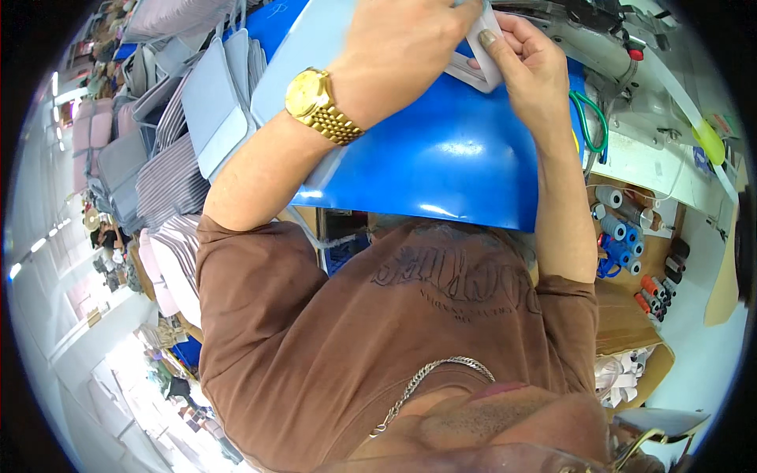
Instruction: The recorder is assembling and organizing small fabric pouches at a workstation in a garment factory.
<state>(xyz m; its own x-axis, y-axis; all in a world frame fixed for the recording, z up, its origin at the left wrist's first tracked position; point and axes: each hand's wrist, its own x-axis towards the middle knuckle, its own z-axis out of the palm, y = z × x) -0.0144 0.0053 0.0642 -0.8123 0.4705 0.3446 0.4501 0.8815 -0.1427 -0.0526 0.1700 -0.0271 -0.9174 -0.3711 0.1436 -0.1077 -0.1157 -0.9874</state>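
Over a glossy blue work surface (426,158), both my hands meet at the top of the view. A pale, folded fabric strip (490,69) with a rounded corner is pinched between my right hand's (532,71) thumb and fingers. My left hand (406,47) comes across from the left, back up, wearing a gold watch. Its fingers are bent and closed at the strip's upper end; their tips are partly cut off by the frame edge. Flat light-blue fabric (303,59) lies under my left forearm.
Stacked light-blue and grey fabric pieces (217,110) stand at the left. A sewing machine (583,39) is at the upper right, with a green loop (597,122) beside the blue surface. Thread spools (619,229) fill a compartment at the right, above a cardboard box (631,339).
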